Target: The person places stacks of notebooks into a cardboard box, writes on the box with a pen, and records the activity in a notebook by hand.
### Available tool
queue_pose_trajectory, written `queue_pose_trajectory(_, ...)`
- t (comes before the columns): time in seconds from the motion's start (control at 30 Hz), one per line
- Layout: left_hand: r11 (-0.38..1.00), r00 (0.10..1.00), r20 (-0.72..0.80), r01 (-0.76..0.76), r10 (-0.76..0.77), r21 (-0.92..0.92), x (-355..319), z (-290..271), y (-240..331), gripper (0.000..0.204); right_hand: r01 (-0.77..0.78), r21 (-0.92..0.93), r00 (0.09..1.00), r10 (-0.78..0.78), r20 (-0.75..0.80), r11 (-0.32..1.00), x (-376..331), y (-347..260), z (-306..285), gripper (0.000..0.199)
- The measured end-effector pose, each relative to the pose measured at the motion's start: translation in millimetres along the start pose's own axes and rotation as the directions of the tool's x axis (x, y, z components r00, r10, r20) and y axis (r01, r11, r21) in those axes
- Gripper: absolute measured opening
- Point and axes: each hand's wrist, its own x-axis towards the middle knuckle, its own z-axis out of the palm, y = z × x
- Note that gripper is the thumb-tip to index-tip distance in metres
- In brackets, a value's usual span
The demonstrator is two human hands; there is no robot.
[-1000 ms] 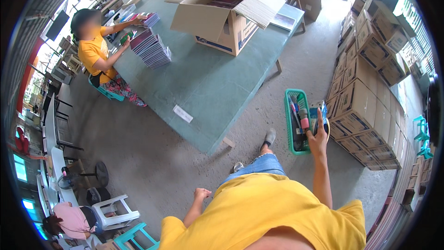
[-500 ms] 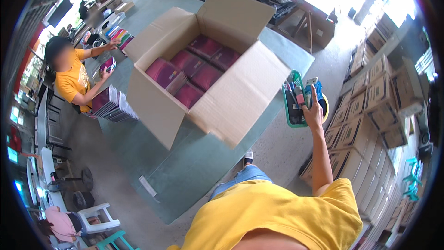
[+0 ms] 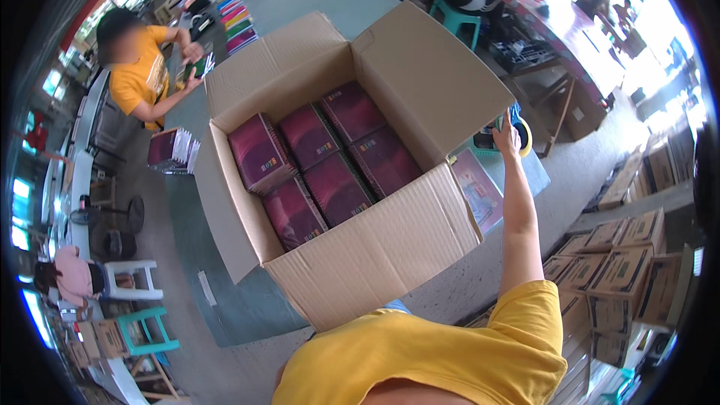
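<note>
My right hand is beyond the right corner of an open cardboard box, closed on a green plastic basket. Part of the basket and some fingertips are hidden behind the box flap. Beside the hand, a yellow ring like a tape roll and something blue show with the basket. My left hand is out of the picture. Maroon spiral notebooks lie in several stacks inside the box, which stands on a green-topped table with its flaps spread outward.
Across the table a person in orange handles a small green item. A notebook stack and a row of coloured booklets lie near them. A purple printed sheet is right of the box. Stacked cartons stand at right.
My view has shifted, and the box appears larger and nearer. My right hand and the basket have moved from over the floor to beside the far right flap.
</note>
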Motion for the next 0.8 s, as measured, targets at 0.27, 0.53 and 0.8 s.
queue_pose_trajectory(0.27, 0.904, 0.934, 0.211, -0.338, 0.288, 0.262, -71.9, -19.7, -47.6, 0.053, 0.169, -0.019, 0.986, -0.169, 0.009, 0.985, 33.7, -26.7, 85.1, 0.073)
queue_pose_trajectory(0.53, 0.988, 0.959, 0.246, -0.153, 0.143, 0.024, -119.5, -28.7, -18.2, 0.067, 0.206, 0.088, 0.971, -0.193, -0.138, 0.975, -59.6, 16.4, 87.6, 0.055)
queue_pose_trajectory(0.8, 0.964, 0.859, 0.511, -0.140, 0.007, 0.224, -95.3, -129.9, -7.3, 0.078, 0.361, 0.544, 0.892, -0.451, 0.037, 0.758, -390.2, -15.3, 51.7, 0.041)
